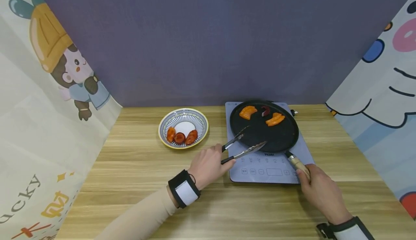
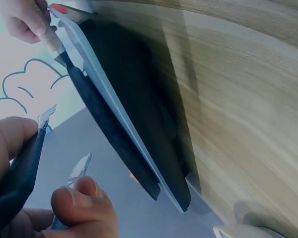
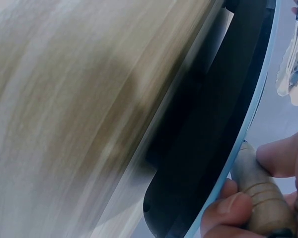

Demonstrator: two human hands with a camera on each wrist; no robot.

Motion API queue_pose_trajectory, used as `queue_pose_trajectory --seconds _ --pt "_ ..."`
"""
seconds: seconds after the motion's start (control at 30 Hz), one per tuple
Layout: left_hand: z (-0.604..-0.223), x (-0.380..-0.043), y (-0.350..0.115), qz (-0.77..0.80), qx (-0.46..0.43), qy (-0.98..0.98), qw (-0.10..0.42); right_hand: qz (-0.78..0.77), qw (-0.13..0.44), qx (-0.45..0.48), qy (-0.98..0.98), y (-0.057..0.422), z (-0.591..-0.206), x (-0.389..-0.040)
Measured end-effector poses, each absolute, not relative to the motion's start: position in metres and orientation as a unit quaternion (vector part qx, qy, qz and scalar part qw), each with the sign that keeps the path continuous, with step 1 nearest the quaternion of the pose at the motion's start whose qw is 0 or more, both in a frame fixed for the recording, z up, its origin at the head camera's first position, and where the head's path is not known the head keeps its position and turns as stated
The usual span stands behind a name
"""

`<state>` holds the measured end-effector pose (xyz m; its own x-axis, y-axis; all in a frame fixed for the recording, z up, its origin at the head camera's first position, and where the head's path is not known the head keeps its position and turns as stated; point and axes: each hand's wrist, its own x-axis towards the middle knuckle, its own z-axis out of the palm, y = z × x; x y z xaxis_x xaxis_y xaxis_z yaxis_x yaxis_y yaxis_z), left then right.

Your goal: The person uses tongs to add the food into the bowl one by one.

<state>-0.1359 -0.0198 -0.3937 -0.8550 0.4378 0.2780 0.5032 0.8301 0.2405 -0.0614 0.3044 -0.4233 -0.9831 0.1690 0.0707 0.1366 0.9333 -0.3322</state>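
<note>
My left hand [image 1: 209,165] grips a pair of metal tongs [image 1: 249,150] with dark handles. Their arms are spread, with nothing between the tips, over the near left part of a round black flat pan [image 1: 276,137]. In the pan lie two orange pieces of food [image 1: 248,112], which look like marinated meat, and a small dark red piece [image 1: 265,110]. My right hand [image 1: 323,191] holds the pan's wooden handle [image 1: 299,166]; fingers and thumb close round it in the right wrist view [image 3: 260,198].
Under the pan is a pale induction cooker [image 1: 260,177] with touch buttons. Left of it stands a striped, yellow-rimmed plate [image 1: 203,117] holding three reddish pieces of food [image 1: 180,138]. A grey-purple panel [image 1: 208,45] rises behind the wooden table [image 1: 130,168]; printed sheets hang at both sides.
</note>
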Motion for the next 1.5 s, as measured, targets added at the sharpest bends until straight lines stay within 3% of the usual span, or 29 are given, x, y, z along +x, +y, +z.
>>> queue_pose_trajectory --seconds 1.5 --pt "-0.392 -0.131 -0.099 -0.146 -0.163 -0.969 0.116 0.168 0.058 -0.069 -0.982 0.305 -0.422 -0.061"
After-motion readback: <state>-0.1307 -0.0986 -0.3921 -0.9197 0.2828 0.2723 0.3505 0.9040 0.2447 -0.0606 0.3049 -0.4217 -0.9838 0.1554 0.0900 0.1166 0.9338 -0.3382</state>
